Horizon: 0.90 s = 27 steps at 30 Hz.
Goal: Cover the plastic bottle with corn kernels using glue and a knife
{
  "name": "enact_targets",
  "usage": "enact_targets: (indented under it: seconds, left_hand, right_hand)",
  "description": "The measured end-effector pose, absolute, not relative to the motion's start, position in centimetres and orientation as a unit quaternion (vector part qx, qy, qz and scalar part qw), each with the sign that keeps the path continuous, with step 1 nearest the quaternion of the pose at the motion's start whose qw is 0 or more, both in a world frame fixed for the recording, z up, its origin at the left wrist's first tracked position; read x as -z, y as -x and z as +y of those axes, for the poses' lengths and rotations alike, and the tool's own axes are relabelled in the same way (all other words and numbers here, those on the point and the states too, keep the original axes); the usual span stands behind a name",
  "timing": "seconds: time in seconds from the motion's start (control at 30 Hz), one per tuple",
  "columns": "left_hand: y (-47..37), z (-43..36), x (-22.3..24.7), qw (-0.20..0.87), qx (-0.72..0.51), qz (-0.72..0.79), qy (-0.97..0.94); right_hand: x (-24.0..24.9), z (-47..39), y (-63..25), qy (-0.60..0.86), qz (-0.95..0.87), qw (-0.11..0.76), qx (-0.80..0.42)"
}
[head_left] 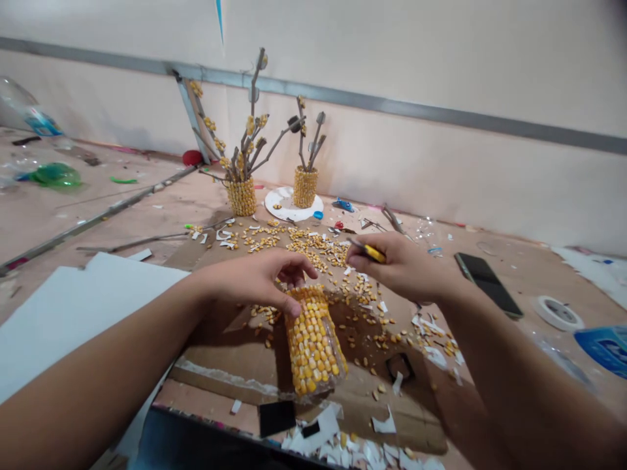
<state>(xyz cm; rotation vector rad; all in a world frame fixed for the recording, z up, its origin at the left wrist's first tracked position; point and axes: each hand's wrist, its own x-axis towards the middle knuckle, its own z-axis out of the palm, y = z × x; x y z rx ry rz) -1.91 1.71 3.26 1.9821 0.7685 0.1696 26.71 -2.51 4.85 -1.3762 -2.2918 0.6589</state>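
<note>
My left hand (pixel 274 277) grips the rim of a cup covered with corn kernels (pixel 313 346), thumb on the outside and fingers over the far side. The cup tilts slightly, and a bare clear strip shows down its right side. Closed in my right hand (pixel 399 264) is a yellow-and-black utility knife (pixel 373 253), its thin tip pointing left; most of it is hidden by the fingers. This hand is above and to the right of the cup, apart from it. Loose corn kernels (pixel 318 248) lie scattered on the cardboard (pixel 411 411) underneath.
Behind stand two kernel-covered pots, the left one (pixel 241 197) and the right one (pixel 305 188), both holding twigs. White paper scraps (pixel 385 423) litter the front. A phone (pixel 487 284) and a tape roll (pixel 558 312) lie right; white board (pixel 83 320) lies left.
</note>
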Motion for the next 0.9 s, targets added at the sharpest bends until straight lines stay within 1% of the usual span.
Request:
enact_targets:
  seconds: [0.07, 0.1, 0.27, 0.43, 0.57, 0.63, 0.77, 0.9]
  left_hand:
    - [2.1, 1.8, -3.4, 0.485, -0.073, 0.322, -0.810]
    - [2.1, 1.9, -3.6, 0.484, -0.077, 0.329, -0.808]
    - [1.8, 2.0, -3.9, 0.468, -0.122, 0.371, -0.793]
    - [2.3, 3.0, -3.7, 0.428, -0.181, 0.435, -0.771]
    - [3.3, 4.0, -3.8, 0.311, -0.204, 0.491, -0.787]
    - [3.8, 4.3, -3.8, 0.267, -0.175, 0.514, -0.796]
    - [4.2, 4.4, -3.7, 0.198, -0.072, 0.538, -0.816]
    - [4.0, 4.5, -3.5, 0.179, -0.021, 0.533, -0.827]
  right_hand:
    - [-3.2, -0.4, -27.7, 0.594, -0.764, 0.189, -0.168]
    - [-2.4, 0.5, -28.0, 0.616, -0.750, 0.188, -0.150]
    - [0.6, 2.1, -28.5, 0.653, -0.726, 0.174, -0.129]
    - [0.2, 1.5, -27.9, 0.651, -0.727, 0.180, -0.122]
    - [-1.3, 0.8, -27.8, 0.648, -0.726, 0.201, -0.116]
    - [-1.9, 0.3, -27.8, 0.643, -0.726, 0.212, -0.120]
    - [-2.5, -0.2, -28.0, 0.635, -0.726, 0.231, -0.125]
    - [-2.5, 0.1, -28.2, 0.625, -0.737, 0.213, -0.144]
